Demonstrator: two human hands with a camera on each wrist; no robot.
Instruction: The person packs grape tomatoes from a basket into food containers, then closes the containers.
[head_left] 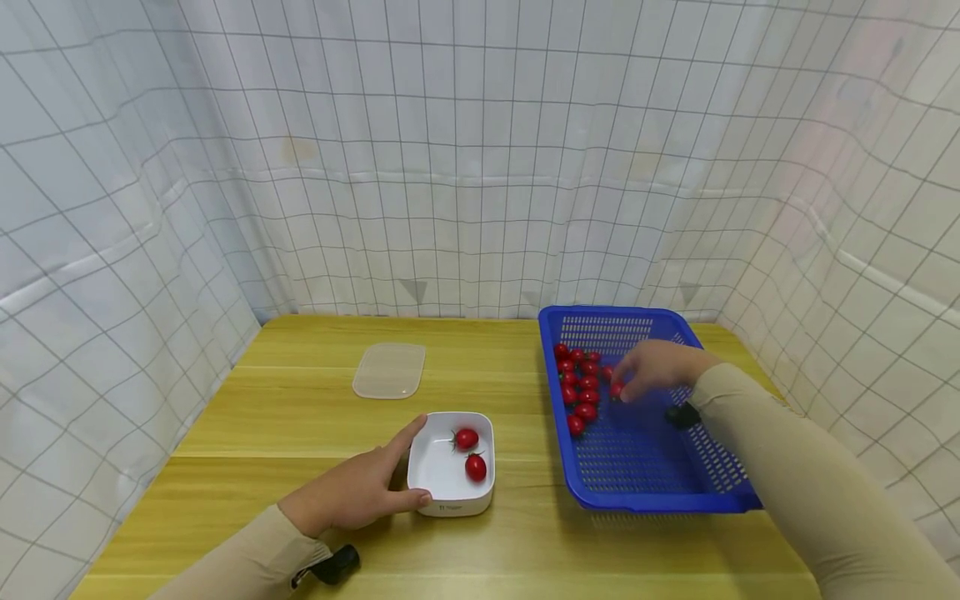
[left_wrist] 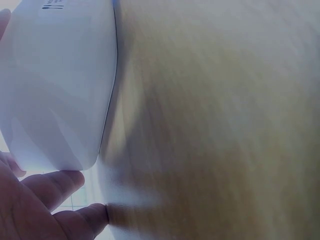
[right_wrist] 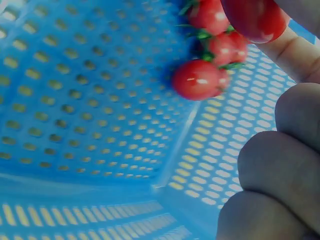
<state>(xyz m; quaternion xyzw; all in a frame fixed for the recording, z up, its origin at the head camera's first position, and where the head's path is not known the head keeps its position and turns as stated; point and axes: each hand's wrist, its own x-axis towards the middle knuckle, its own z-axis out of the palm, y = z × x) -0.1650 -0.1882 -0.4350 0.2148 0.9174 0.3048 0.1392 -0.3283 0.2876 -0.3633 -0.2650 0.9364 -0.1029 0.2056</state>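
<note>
A white square container (head_left: pixel 433 475) with two cherry tomatoes (head_left: pixel 476 467) inside stands on the table. My left hand (head_left: pixel 360 487) holds its left side, thumb at the near corner and a finger at the far one; the left wrist view shows fingertips (left_wrist: pixel 67 181) against its wall. Over the blue basket (head_left: pixel 637 503), my right hand (head_left: pixel 660 367) pinches a cherry tomato (right_wrist: pixel 257 17) between thumb and index finger, the other fingers curled. Several more cherry tomatoes (head_left: pixel 587 412) lie along the basket's left side, some with green stems.
A translucent lid (head_left: pixel 389 371) lies flat on the wooden table (head_left: pixel 285 417), behind and left of the container. White grid-patterned curtains (head_left: pixel 465 167) hang at the back and both sides. The basket has raised slotted walls.
</note>
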